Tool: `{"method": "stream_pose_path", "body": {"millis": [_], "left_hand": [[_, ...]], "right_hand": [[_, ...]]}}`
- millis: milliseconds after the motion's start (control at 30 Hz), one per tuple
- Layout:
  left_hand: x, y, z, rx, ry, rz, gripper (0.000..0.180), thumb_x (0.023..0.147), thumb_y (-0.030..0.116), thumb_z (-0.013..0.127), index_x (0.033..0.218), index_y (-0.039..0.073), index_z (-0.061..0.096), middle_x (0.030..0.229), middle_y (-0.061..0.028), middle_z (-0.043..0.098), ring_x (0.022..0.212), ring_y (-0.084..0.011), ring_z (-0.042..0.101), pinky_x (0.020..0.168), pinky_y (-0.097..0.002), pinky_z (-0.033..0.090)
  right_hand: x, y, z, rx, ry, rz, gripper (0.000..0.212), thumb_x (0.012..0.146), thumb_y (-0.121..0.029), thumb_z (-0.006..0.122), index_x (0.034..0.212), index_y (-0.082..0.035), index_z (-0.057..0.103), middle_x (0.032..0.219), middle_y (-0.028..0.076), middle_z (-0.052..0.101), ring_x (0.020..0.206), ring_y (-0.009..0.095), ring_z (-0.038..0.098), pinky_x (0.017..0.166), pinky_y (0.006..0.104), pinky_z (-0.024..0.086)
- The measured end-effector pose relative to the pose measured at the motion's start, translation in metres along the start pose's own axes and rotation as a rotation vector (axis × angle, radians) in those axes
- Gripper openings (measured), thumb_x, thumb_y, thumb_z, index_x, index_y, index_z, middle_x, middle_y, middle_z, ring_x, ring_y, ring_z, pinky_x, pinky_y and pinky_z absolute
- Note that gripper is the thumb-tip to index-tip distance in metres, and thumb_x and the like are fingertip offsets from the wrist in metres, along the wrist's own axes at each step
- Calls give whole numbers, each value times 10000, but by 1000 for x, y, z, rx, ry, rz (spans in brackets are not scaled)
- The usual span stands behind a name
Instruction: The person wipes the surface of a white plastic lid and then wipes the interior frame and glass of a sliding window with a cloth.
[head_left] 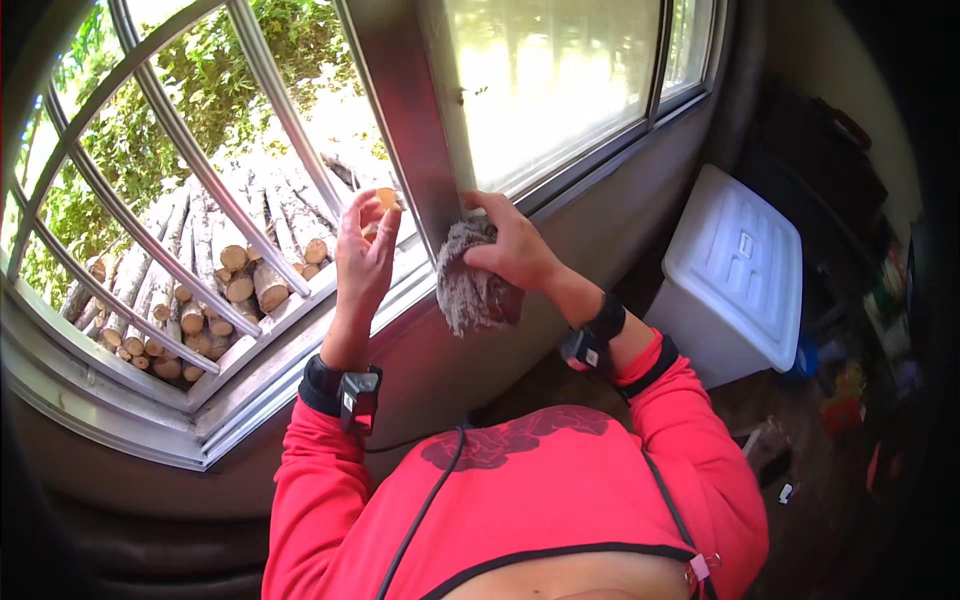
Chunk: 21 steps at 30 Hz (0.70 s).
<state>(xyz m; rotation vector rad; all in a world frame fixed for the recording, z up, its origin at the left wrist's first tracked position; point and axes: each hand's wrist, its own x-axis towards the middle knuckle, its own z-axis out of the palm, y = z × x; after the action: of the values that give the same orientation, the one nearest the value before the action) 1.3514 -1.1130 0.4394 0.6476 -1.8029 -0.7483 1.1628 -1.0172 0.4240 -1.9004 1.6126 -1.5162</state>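
Observation:
My right hand [515, 245] grips a bunched grey, shaggy cleaning rag [475, 290]. It is close to the dark upright window post [400, 100], below the bright glass pane [550, 90]. The rag's lower part hangs loose in front of the wall. My left hand [365, 250] is raised at the edge of the open window, over the metal sill track [400, 285]. Its fingers are curved, with the thumb apart from them. A small tan patch shows between the fingertips; whether it is a held thing or a log end behind is unclear.
Curved metal bars [185, 160] guard the window at left. Outside, cut logs [235, 260] lie stacked before green plants. To my right stands a white lidded plastic box [735, 265], with scattered small items on the dark floor. A black cable [430, 505] runs across my red top.

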Motion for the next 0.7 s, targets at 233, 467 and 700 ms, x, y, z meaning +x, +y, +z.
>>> {"method": "stream_pose_path", "body": {"millis": [233, 467, 700], "left_hand": [[-69, 19, -56, -314, -443, -38, 644, 788, 163, 710, 1317, 32, 366, 1195, -117, 508, 1103, -159, 485, 908, -315, 426], [-62, 39, -163, -698, 51, -81, 384, 862, 163, 615, 1199, 6, 519, 1139, -112, 583, 1012, -206, 586, 877, -354, 496], [40, 36, -181, -995, -35, -239, 332, 968, 279, 415, 1170, 40, 526, 1019, -71, 643, 897, -197, 640, 778, -325, 530]], "right_hand": [[-13, -65, 37, 216, 1, -325, 721, 616, -95, 703, 1283, -51, 434, 1143, 134, 508, 1081, 272, 515, 931, 341, 407], [28, -38, 48, -74, 310, -641, 593, 768, -314, 711, 1245, -63, 464, 1254, 163, 470, 1171, 351, 446, 974, 425, 372], [52, 18, 64, -552, 491, -730, 491, 750, -320, 710, 1182, -144, 557, 1257, 46, 473, 1015, 206, 476, 869, 360, 353]]}}
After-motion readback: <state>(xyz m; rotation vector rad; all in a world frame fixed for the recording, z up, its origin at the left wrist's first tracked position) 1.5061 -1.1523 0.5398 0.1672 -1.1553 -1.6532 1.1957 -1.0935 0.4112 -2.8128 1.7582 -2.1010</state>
